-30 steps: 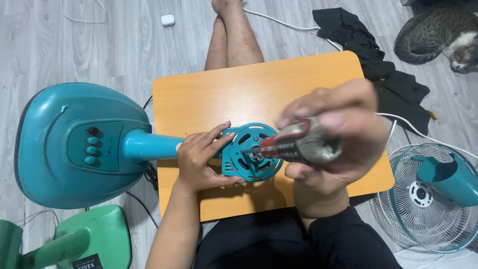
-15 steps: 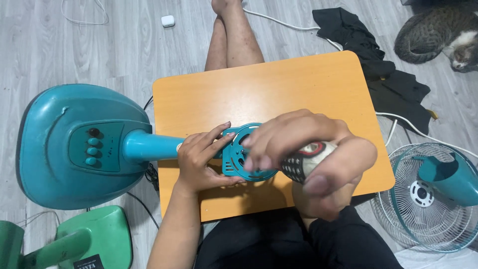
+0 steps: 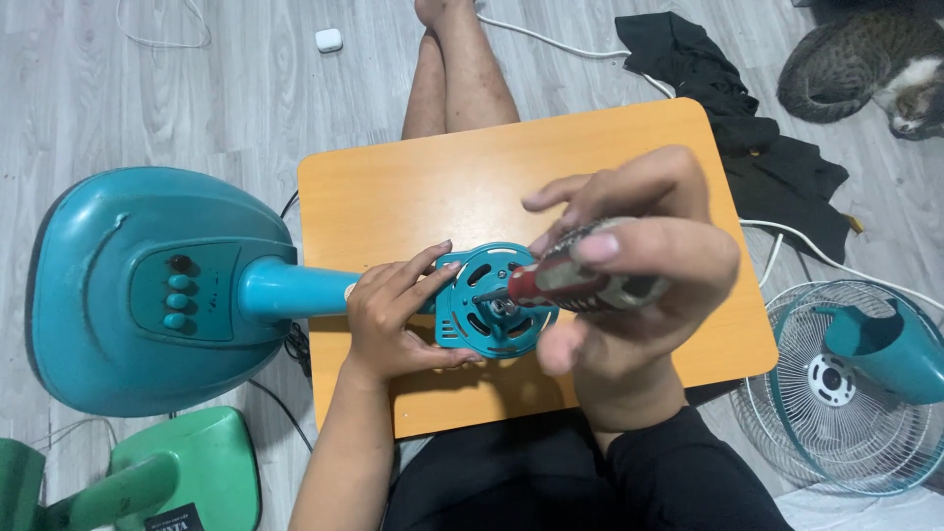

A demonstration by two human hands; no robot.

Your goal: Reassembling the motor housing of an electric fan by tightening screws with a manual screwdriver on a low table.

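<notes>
At the far left a teal fan base (image 3: 147, 285) lies tipped on the grey floor (image 3: 147, 108), its control buttons facing up and its neck (image 3: 295, 290) reaching rightward onto the orange counter (image 3: 413, 187) — a posture that brings the head end within reach over the person's lap. Below it, at the bottom left corner, part of a green fan base (image 3: 187, 472) shows.

The left hand (image 3: 393, 315) is closed around the top of the neck, fingers spread against the back of the round teal motor mount (image 3: 497, 300), apparently steadying it so it cannot turn or slide. The mount faces the camera, slotted holes around a central shaft, resting just above the counter's near edge.

The right hand (image 3: 629, 275) is wrapped tight around a screwdriver (image 3: 575, 280) with a red and clear handle, thumb along the top; its tip meets the middle of the mount, held nearly level so the blade sits square to the face.

Beyond the counter a bare leg (image 3: 457, 69) stretches out. To the right lie a black cloth (image 3: 757, 147), a white cable (image 3: 787, 241), and a tabby cat (image 3: 865, 64) in the corner. At lower right a wire fan guard (image 3: 816, 433) rests flat with a teal motor cover (image 3: 890, 349) on it — set well apart from the hands.
</notes>
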